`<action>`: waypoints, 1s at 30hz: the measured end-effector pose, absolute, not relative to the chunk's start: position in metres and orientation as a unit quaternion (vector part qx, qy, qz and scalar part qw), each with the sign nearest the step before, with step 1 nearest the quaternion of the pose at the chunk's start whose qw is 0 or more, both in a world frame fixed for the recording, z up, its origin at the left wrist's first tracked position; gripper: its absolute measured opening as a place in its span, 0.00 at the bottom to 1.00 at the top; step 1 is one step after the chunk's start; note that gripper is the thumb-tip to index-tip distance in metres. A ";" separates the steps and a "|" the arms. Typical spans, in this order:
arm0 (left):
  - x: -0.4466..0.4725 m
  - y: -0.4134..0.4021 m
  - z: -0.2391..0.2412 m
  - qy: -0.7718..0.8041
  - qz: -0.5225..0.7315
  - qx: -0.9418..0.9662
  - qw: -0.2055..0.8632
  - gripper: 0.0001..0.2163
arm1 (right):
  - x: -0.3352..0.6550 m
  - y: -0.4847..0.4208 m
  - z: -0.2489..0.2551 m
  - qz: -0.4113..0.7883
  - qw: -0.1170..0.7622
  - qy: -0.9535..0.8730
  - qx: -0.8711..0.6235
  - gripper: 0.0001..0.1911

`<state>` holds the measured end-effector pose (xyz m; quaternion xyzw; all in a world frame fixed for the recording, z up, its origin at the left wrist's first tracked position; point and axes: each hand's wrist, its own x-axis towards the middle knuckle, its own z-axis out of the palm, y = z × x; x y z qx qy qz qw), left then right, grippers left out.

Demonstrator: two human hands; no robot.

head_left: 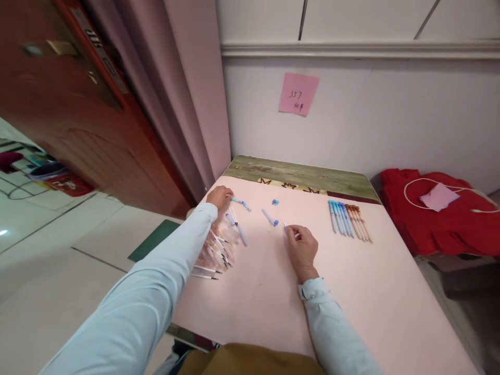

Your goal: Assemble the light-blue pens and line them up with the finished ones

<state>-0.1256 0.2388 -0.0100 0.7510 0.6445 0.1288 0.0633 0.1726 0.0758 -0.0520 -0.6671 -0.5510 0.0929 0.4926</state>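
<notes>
My left hand (220, 197) is at the table's left edge, its fingers closed at the end of a light-blue pen part (245, 205). Below it are a periwinkle pen barrel (242, 235) and a heap of white pen refills with dark tips (216, 250), partly hidden by my sleeve. My right hand (302, 247) is closed in a pinch, with the tip of a thin white piece showing at its fingertips; its kind is unclear. Up and left of it lies another periwinkle barrel (268, 216) with a dark-blue end. A small blue topper (275, 202) rests farther back.
A row of blue and brown-topped pens (349, 221) lies at the right of the pink-covered table (265, 312). Red cloth (441, 224) with a white cable sits beyond the right edge. A wooden door (78, 104) and curtain stand left. A pink note (299, 94) is on the wall.
</notes>
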 end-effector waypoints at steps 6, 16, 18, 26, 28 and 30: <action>-0.114 0.249 -0.024 0.610 0.090 0.784 0.070 0.13 | 0.173 0.077 -0.053 0.096 0.490 -0.552 -0.668 0.14; -0.121 0.233 0.011 0.565 0.070 0.820 0.061 0.10 | 0.174 0.079 -0.053 0.102 0.500 -0.558 -0.654 0.14; -0.115 0.215 0.021 0.557 0.076 0.825 0.061 0.11 | 0.170 0.078 -0.049 0.116 0.513 -0.571 -0.630 0.14; -0.042 0.117 0.015 0.437 0.188 0.867 0.150 0.09 | 0.137 0.065 -0.035 0.343 0.533 -0.568 -0.525 0.21; -0.028 0.104 0.009 0.412 0.219 0.865 0.186 0.08 | 0.136 0.061 -0.034 0.375 0.540 -0.536 -0.530 0.19; -0.018 0.095 0.003 0.405 0.281 0.835 0.244 0.08 | 0.140 0.056 -0.034 0.398 0.559 -0.496 -0.533 0.16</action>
